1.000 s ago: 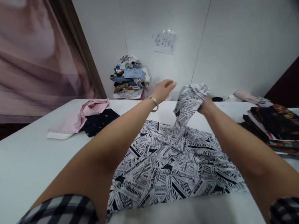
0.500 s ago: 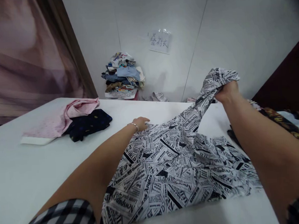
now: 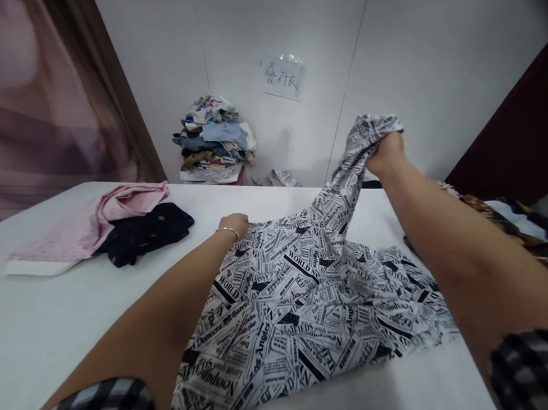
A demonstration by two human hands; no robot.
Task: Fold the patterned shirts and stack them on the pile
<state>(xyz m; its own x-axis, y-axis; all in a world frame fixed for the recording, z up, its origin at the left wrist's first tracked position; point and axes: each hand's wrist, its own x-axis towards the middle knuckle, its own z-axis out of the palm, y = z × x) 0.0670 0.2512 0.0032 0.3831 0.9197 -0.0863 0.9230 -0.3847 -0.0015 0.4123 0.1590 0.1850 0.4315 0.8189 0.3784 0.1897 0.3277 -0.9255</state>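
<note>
A black-and-white newspaper-print shirt [image 3: 303, 308] lies spread on the white table [image 3: 54, 330] in front of me. My right hand [image 3: 386, 152] is closed on one sleeve of it and holds that sleeve up above the far right of the table. My left hand [image 3: 234, 224], with a bracelet at the wrist, rests with curled fingers on the shirt's far left corner, pressing or pinching the cloth there.
A pink garment [image 3: 84, 226] and a dark navy one [image 3: 148, 231] lie at the far left of the table. A stack of dark patterned clothes [image 3: 526, 227] sits at the right edge. A pile of mixed clothes [image 3: 217, 140] stands against the wall under a paper sign [image 3: 281, 78].
My right hand has lifted the sleeve up and out to the right. My left hand came down from the air onto the shirt's far left corner and its fingers have curled.
</note>
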